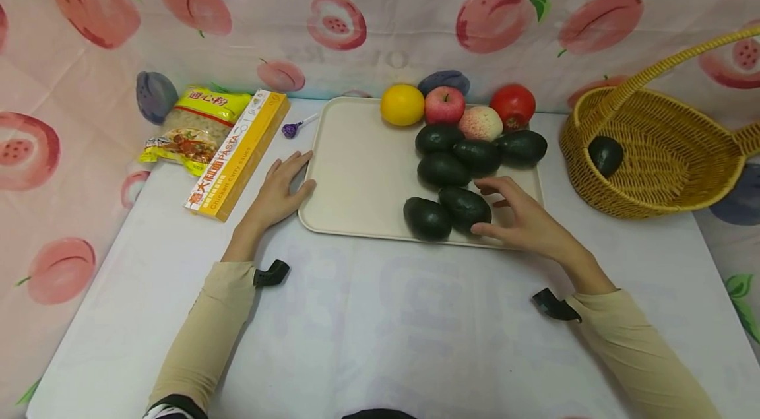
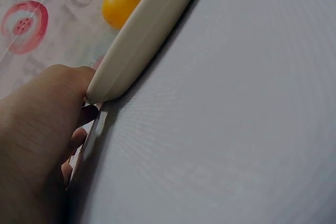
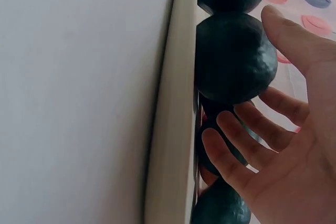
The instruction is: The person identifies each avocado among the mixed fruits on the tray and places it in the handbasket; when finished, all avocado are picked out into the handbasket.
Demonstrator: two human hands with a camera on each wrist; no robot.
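Touching the tray (image 1: 356, 175) (left) and bracketing an avocado (image 1: 463, 206) (right), both hands (image 1: 278, 191) (image 1: 522, 222) spread wide.

Head view: yellow bag (image 1: 198, 125), bearing the Chinese characters 通心粉 near its top; long box (image 1: 237, 158), bearing 意大利面 and PASTA on its white band, with "Chicken curry sauce" in English along its orange-yellow part; a further row of small Chinese characters on the box, too fine to read; backdrop cloth (image 1: 427, 59), bearing faint grey lettering, of which an O is legible; white table cover (image 1: 427, 300), bearing pale marks, unreadable.
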